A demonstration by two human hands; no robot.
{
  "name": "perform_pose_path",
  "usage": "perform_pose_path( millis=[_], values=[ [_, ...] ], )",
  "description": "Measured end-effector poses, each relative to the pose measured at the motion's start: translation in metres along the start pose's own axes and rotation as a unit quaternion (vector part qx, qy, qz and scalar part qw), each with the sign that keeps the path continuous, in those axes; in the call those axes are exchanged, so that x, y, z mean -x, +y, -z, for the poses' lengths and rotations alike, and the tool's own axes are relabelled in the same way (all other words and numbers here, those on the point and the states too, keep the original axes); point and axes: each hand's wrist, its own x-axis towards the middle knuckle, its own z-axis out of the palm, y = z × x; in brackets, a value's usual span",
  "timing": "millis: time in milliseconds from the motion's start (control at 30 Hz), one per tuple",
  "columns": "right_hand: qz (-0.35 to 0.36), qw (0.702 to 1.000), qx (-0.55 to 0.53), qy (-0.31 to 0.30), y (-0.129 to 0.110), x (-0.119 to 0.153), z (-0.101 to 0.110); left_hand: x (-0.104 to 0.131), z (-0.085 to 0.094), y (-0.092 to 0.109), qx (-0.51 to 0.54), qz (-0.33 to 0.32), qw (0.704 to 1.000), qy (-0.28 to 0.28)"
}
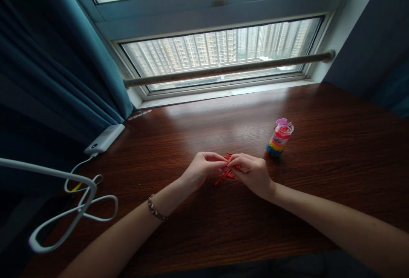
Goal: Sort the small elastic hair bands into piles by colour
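Observation:
My left hand [204, 167] and my right hand [252, 171] meet fingertip to fingertip over the wooden table, both pinched closed. A bit of red shows between the fingertips, seemingly a small red band; its exact shape is too small to make out. Beneath and around the fingers lies a loose pile of thin red bands [228, 175], partly hidden by the hands. To the right, beyond my right hand, stands a clear jar [280, 138] with its pink lid flipped up. It holds layers of red, pink, yellow and blue pieces.
A white power bank [105, 139] with a looped white cable [96, 216] lies at the table's left side, by the blue curtain [96, 65]. Along the back, a window with a horizontal rail [230, 70] borders the wooden tabletop [335, 141].

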Motion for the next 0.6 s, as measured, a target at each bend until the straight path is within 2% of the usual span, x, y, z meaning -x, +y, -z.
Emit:
perform_pose_path(
  millis=[200, 267, 367, 433, 467, 533, 567, 600],
  values=[
    [0.073, 0.993, 0.052, -0.071, 0.001, -0.007, 0.004, 0.0, -0.003, -0.001, 0.002, -0.025, 0.999, 0.025],
    [0.112, 0.983, 0.091, -0.111, -0.006, -0.013, 0.015, 0.001, -0.003, 0.002, 0.007, -0.042, 0.999, 0.03],
    [0.205, 0.959, 0.14, -0.139, -0.023, -0.018, 0.046, 0.002, 0.001, 0.01, 0.006, -0.081, 0.995, 0.06],
    [0.239, 0.953, 0.167, -0.08, -0.03, -0.016, 0.073, 0.0, 0.005, 0.017, 0.0, -0.107, 0.99, 0.096],
    [0.228, 0.955, 0.188, -0.012, -0.029, -0.014, 0.085, -0.001, 0.007, 0.021, -0.003, -0.12, 0.987, 0.11],
    [0.159, 0.955, 0.216, 0.128, -0.018, -0.011, 0.105, -0.005, 0.007, 0.029, -0.011, -0.152, 0.981, 0.12],
    [0.12, 0.954, 0.212, 0.172, -0.007, -0.009, 0.112, -0.008, 0.004, 0.034, -0.019, -0.17, 0.978, 0.115],
    [0.075, 0.958, 0.198, 0.191, 0.005, -0.008, 0.116, -0.01, 0.0, 0.04, -0.032, -0.189, 0.976, 0.107]
  ],
)
